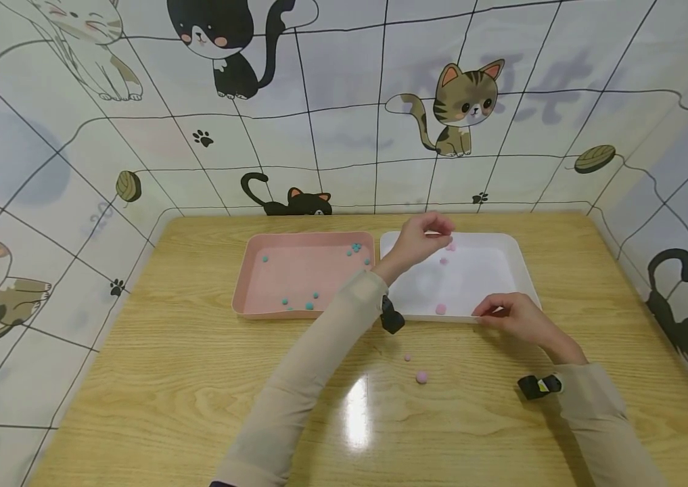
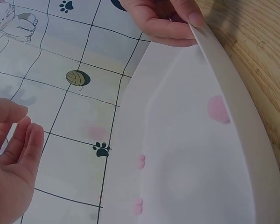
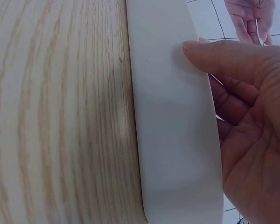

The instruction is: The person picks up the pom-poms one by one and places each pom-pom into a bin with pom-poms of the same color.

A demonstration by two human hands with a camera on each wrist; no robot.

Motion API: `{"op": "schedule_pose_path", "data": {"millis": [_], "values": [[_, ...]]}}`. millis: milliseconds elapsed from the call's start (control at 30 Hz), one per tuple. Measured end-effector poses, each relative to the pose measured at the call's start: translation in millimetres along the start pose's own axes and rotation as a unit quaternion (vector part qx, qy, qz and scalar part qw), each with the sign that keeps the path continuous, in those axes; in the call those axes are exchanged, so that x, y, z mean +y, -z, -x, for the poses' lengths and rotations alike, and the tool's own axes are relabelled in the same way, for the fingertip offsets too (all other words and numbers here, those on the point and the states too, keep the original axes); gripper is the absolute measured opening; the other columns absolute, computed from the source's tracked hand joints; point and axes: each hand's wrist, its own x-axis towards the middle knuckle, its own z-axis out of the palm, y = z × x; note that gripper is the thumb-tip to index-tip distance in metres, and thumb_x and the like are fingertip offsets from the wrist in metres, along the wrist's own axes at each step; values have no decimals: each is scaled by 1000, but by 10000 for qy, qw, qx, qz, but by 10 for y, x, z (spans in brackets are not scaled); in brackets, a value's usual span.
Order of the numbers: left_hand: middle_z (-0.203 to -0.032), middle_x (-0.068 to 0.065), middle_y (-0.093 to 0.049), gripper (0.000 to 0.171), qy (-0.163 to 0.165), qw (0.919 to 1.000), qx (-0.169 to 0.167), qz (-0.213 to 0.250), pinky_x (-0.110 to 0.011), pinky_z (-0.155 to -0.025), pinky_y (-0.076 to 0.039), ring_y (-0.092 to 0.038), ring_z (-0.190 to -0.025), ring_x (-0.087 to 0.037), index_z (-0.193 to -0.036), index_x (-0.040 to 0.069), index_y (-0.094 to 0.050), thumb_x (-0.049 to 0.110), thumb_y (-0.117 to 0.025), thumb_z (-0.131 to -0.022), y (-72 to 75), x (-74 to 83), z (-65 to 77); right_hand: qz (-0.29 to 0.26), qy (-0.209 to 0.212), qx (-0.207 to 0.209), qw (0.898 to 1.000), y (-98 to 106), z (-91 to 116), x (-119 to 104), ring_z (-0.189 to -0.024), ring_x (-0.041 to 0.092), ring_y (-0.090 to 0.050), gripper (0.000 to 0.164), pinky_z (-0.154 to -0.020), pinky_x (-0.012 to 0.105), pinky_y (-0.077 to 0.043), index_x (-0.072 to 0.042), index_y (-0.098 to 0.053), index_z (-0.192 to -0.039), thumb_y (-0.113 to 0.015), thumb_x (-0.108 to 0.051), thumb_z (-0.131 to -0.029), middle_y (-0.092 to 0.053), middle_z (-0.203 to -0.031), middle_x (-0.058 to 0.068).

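Over the far edge of the white tray (image 1: 471, 277) hovers my left hand (image 1: 419, 240), its fingers loosely bent with nothing visible between them in the left wrist view. My right hand (image 1: 514, 316) grips the tray's near wall, thumb on the outer face and fingers inside. Small pink pieces lie in the tray: a round one (image 1: 441, 309) by the near wall, and two lumpy ones, a farther piece (image 1: 450, 247) and a nearer piece (image 2: 141, 161), close to the far side.
Left of the white tray stands a pink tray (image 1: 295, 274) with several small teal balls, one of them a larger ball (image 1: 310, 306). Two pink balls, a bigger one (image 1: 421, 377) and a smaller one (image 1: 407, 357), lie on the wooden table (image 1: 155, 379). A cat-printed cloth surrounds the table.
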Motion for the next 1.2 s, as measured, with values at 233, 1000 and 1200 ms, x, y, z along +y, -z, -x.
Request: {"op": "schedule_pose_path", "data": {"millis": [233, 1000, 1200], "values": [[-102, -26, -62, 13, -198, 9998, -96, 14, -15, -77, -50, -58, -86, -11, -97, -7, -62, -7, -63, -84, 15, 34, 12, -25, -6, 30, 10000, -2, -1, -13, -70, 3, -55, 11, -63, 19, -51, -6, -70, -83, -69, 5, -80, -65, -78, 1], [-97, -17, -62, 11, -148, 9997, -92, 172, -18, -77, -51, -60, -88, -15, -95, -6, -63, -8, -63, -84, 25, -45, 243, 97, -27, 73, 9999, -11, -6, 11, -70, 2, -54, 11, -62, 18, -51, -6, -70, -83, -70, 4, -80, -66, -78, 1], [-97, -14, -62, 10, -133, 9996, -117, 239, -19, -80, -51, -60, -89, -12, -95, -4, -62, -6, -63, -85, 47, -31, 353, 110, -108, -49, 9999, 2, -3, -8, -71, 4, -53, 12, -64, 19, -51, -6, -70, -84, -69, 5, -81, -66, -78, 6]]}}
